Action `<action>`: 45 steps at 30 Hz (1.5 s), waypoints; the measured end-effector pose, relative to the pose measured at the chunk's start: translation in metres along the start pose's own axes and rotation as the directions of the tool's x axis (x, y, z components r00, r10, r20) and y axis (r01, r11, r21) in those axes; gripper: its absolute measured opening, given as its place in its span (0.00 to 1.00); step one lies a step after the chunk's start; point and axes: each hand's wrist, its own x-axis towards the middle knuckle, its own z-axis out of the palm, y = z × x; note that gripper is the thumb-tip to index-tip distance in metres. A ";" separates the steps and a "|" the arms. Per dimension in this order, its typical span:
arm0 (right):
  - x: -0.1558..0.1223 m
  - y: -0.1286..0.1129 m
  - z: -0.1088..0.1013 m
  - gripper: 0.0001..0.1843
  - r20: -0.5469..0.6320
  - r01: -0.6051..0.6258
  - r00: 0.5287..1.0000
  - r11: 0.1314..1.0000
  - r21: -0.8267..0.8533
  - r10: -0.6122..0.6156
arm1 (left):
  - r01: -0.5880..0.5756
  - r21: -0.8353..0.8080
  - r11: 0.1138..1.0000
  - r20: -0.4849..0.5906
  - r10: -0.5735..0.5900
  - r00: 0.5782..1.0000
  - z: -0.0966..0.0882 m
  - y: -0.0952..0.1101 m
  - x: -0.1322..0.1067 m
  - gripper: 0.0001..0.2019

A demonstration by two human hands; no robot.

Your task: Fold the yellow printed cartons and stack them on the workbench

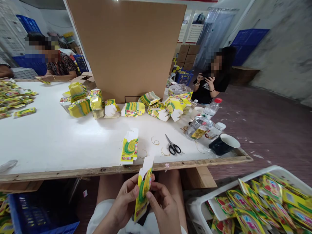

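Observation:
Both my hands grip one flat yellow-and-green carton (pixel 143 188) over my lap, below the table's front edge. My left hand (pixel 124 200) pinches its left side, fingers closed on it. My right hand (pixel 163 204) closes on its right edge, fingers curled. The carton stands nearly upright, white flap at the top. A folded carton of the same kind (pixel 130 147) lies on the white table (pixel 60 139) just beyond my hands.
More cartons are heaped (pixel 80 102) before a tall cardboard sheet (pixel 126 45). Scissors (pixel 173 146), rubber bands, bottles, a plastic cup (pixel 198 127) and a black mug (pixel 223 144) sit at right. A white crate of packets (pixel 255 204) stands lower right. Two people sit beyond.

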 end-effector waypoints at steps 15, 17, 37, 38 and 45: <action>-0.005 0.012 0.006 0.23 -0.036 0.026 0.999 1.000 0.011 -0.026 | -0.096 0.267 0.959 -0.164 0.143 0.976 -0.009 -0.012 0.007 0.16; -0.005 0.014 0.005 0.22 -0.040 0.034 0.999 0.999 -0.017 -0.035 | -0.098 0.328 0.940 -0.156 0.156 0.975 -0.009 -0.014 0.007 0.17; 0.011 -0.033 -0.034 0.15 0.280 0.100 0.957 0.991 -0.094 -0.070 | -0.042 0.385 0.922 0.106 0.001 0.994 0.004 0.008 -0.010 0.21; 0.012 -0.036 -0.036 0.14 0.304 0.107 0.951 0.986 -0.131 -0.063 | -0.031 0.366 0.930 0.117 -0.013 0.993 0.004 0.007 -0.010 0.21; 0.017 -0.044 -0.035 0.12 0.287 0.255 0.938 0.948 -0.189 -0.195 | -0.033 0.364 0.931 0.138 -0.019 0.990 0.006 0.004 -0.010 0.21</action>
